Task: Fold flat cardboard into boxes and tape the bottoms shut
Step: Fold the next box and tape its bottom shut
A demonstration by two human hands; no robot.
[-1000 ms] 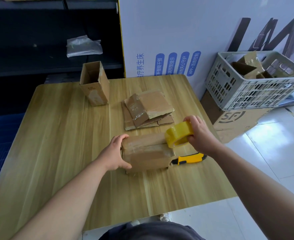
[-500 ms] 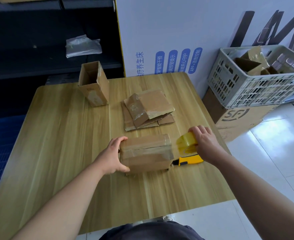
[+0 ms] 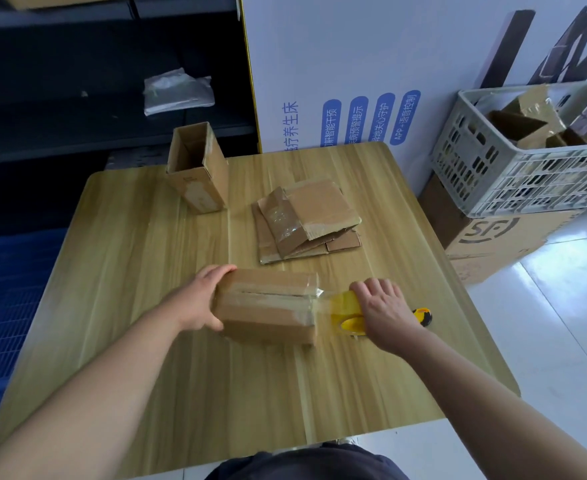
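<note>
We've got our left hand (image 3: pixel 200 299) wrapped round the left end of the cardboard box (image 3: pixel 267 317) on the table (image 3: pixel 146 271), seam up with clear tape along it. Right hand (image 3: pixel 385 308) grips the yellow tape roll (image 3: pixel 345 303) just beside its right end.

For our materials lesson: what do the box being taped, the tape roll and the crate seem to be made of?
The box looks like matte brown cardboard: creased edges, folded flaps. The tape roll seems glossy, yellowish clear plastic film; a see-through strip runs to the box. The crate is probably moulded plastic: pale grey, lattice walls.
</note>
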